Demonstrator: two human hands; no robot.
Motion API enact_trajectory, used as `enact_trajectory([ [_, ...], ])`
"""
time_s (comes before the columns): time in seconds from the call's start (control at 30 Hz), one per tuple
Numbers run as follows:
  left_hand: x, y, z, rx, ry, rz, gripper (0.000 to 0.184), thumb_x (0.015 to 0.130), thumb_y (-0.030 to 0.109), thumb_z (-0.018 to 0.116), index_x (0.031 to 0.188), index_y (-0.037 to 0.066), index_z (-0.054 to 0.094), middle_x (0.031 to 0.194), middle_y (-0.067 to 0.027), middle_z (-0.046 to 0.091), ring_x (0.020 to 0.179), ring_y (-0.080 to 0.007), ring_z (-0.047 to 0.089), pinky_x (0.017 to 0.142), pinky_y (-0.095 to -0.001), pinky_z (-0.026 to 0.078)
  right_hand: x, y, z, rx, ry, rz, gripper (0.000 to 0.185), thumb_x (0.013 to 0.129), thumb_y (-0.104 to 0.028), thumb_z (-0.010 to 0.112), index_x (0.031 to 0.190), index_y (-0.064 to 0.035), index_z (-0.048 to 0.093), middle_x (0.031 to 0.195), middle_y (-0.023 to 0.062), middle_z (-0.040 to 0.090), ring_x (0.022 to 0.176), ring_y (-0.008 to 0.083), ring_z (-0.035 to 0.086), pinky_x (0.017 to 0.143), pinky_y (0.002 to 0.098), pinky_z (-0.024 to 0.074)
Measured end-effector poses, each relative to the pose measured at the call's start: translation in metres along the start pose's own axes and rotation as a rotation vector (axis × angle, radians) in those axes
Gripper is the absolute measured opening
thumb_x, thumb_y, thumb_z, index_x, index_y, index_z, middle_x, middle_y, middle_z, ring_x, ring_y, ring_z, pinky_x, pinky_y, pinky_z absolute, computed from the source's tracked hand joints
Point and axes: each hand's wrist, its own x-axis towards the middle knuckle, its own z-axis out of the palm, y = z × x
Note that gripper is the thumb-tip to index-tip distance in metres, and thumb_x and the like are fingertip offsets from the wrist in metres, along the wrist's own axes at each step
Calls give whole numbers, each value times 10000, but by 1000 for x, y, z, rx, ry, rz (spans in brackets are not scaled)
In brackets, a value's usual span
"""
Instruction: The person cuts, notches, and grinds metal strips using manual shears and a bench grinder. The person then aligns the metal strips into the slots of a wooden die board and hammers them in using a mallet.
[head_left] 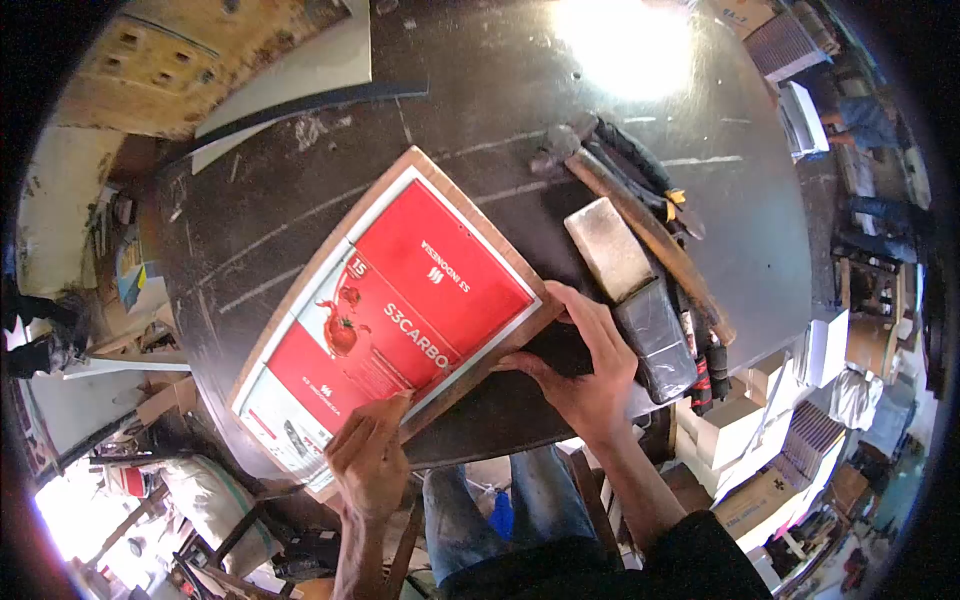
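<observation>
A wood-edged board with a red and white printed sheet (440,290) lies tilted on the dark table (300,160). My left hand (370,450) is closed at the board's near edge, its fingertips pressed together on the sheet's border; anything small between them is hidden. On the board's right corner rests my right hand (590,365), thumb and forefinger spread along the wooden edge, gripping it. Just beyond that hand are a pale block (605,248) and a block wrapped in dark plastic (655,340).
A hammer (650,235) and dark-handled tools lie right of the blocks. Cardboard boxes (725,430) stand below the table's right side. A pale panel (300,75) lies at the upper left. People's legs (870,120) show far right.
</observation>
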Motion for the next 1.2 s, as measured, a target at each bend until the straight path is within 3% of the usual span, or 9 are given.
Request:
enact_trajectory([
  [0.27, -1, 3, 2, 39, -26, 2, 301, 771, -125, 668, 1011, 28, 765, 931, -142, 748, 866, -289, 740, 788, -360, 581, 18, -3, -18, 6, -173, -48, 539, 692, -32, 865, 1204, -96, 711, 1183, 157, 682, 1082, 304, 682, 904, 371, 554],
  [0.6, -2, 8, 2, 36, -23, 6, 342, 761, -131, 671, 1043, 38, 765, 921, -146, 743, 856, -278, 739, 785, -349, 575, 18, 2, -21, 26, -210, -76, 502, 754, 5, 814, 1230, -85, 682, 1215, 149, 637, 1079, 316, 683, 908, 388, 578],
  [0.67, -3, 4, 3, 7, -39, 79, 485, 706, -186, 608, 1134, 5, 731, 894, -165, 716, 822, -295, 718, 737, -388, 573, 18, 3, -21, 29, -203, -86, 502, 755, 5, 813, 1232, -86, 682, 1209, 150, 641, 1077, 316, 685, 908, 386, 578],
  [0.83, -2, 3, 2, 3, -49, 85, 506, 694, -185, 602, 1148, 2, 727, 889, -165, 713, 814, -297, 715, 744, -391, 569, 18, 1, -27, 63, -210, -69, 488, 766, 6, 806, 1232, -71, 682, 1236, 157, 642, 1083, 321, 684, 922, 386, 573],
  [0.97, -1, 5, 0, -4, -66, 58, 506, 699, -181, 600, 1153, 3, 727, 902, -167, 715, 820, -303, 712, 754, -390, 568, 11, -17, -64, -151, -107, -144, 528, 790, -28, 800, 1287, -2, 626, 1308, 173, 622, 1123, 343, 653, 951, 429, 533],
  [1.03, -2, 4, 2, -2, -58, 62, 504, 695, -182, 598, 1146, 1, 728, 907, -167, 715, 824, -303, 712, 756, -391, 568, 6, -23, -79, -419, 24, 1, 627, 797, -110, 815, 1358, 6, 560, 1284, 201, 608, 1160, 369, 599, 978, 473, 482],
  [1.07, -2, 3, 3, 6, -44, 73, 502, 691, -182, 597, 1139, 0, 730, 913, -168, 716, 828, -303, 712, 757, -393, 568, 1, -18, -81, -439, -3, 67, 707, 795, -187, 826, 1395, 10, 506, 1214, 225, 587, 1119, 390, 568, 970, 488, 453],
  [1.17, -2, 4, 3, -11, -44, 57, 487, 690, -182, 598, 1124, -7, 733, 917, -163, 717, 826, -304, 713, 756, -395, 567, -9, -1, -79, -823, -118, 122, 749, 776, -218, 842, 1385, 29, 482, 1137, 229, 564, 1047, 406, 570, 935, 481, 462],
  [1.2, -1, 4, 3, -11, -41, 55, 487, 690, -182, 598, 1124, -7, 733, 917, -163, 717, 826, -304, 713, 756, -395, 567, -7, 4, -82, -764, -131, 80, 751, 763, -218, 846, 1351, 60, 470, 1095, 234, 550, 993, 416, 558, 902, 492, 463],
])
